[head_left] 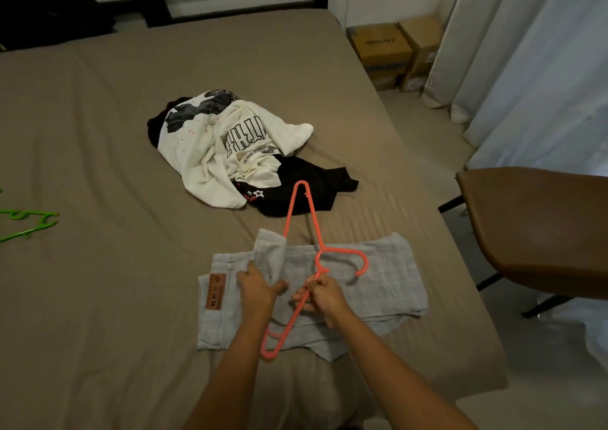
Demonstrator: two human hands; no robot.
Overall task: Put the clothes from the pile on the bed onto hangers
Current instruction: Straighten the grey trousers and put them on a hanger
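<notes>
Folded light grey jeans [378, 275] with a brown leather patch lie near the bed's front edge. An orange plastic hanger [312, 219] lies across them, its far end tucked into a raised fold of the jeans. My left hand [258, 285] grips that raised fold. My right hand [324, 294] is shut on the hanger's arm just below its hook. Behind them sits the pile: a cream printed T-shirt [204, 153] over black garments [316, 183].
The bed [98, 117] has a taupe sheet. A green hanger [26, 224] lies at the left edge. A dark bundle sits at the far left corner. A brown chair [539, 229] stands to the right, with cardboard boxes [388, 54] and curtains beyond.
</notes>
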